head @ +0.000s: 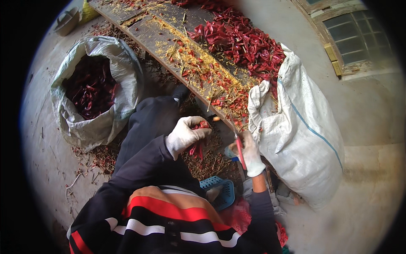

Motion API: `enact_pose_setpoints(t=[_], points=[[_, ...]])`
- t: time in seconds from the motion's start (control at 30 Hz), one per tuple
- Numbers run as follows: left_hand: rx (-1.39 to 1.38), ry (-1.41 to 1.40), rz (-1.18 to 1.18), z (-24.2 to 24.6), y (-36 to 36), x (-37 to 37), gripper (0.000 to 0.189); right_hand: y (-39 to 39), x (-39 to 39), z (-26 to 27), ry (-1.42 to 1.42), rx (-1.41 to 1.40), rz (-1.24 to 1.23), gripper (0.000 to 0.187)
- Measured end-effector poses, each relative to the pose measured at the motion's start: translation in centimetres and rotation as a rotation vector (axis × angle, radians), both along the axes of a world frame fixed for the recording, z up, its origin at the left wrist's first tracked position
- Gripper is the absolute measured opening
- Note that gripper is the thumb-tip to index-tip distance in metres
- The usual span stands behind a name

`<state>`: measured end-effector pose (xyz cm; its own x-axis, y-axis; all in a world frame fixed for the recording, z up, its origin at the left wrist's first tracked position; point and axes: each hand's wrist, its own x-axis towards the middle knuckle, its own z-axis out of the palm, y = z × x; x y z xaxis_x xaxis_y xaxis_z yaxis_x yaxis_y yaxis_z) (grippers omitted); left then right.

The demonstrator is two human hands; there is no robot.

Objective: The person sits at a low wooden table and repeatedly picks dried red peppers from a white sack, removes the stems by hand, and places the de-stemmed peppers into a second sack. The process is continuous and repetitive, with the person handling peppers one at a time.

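In a white work glove, my left hand (pixel 187 132) is closed around a dried red chilli pepper (pixel 197 149), above my lap and just short of the board's edge. My right hand (pixel 250 152), also gloved, grips a pair of scissors with red handles (pixel 240 151). The scissor blades point up and away, over the near edge of the wooden board (pixel 142 31). Whether the blades are parted cannot be made out. Yellow seeds (pixel 203 57) and red chilli scraps (pixel 219 101) cover much of the board's surface near both hands.
A heap of dried red chillies (pixel 241 41) lies along the board's far side, beside a full white woven sack (pixel 307 133). An open sack (pixel 127 82) at left holds dark red chillies. A blue plastic basket (pixel 226 193) sits near my lap. Stems and debris (pixel 206 162) litter the floor.
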<state>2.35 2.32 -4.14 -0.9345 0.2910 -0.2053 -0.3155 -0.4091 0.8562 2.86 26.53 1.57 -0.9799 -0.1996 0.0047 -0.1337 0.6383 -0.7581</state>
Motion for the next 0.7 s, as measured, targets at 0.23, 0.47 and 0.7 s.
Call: enact_pose_setpoints(t=[0.23,0.47,0.7], points=[[-0.041,0.004,0.015,-0.6,-0.1,0.2,0.013,-1.2,0.5,1.4,0.131,0.454,0.226,0.054],[-0.11,0.044,0.009,-1.3,-0.3,-0.1,0.013,-0.4,0.5,3.2,0.431,0.635,0.312,0.047],[-0.14,0.066,0.005,-0.5,-0.3,-0.1,0.013,-0.8,-0.4,4.6,0.398,0.69,0.377,0.042]])
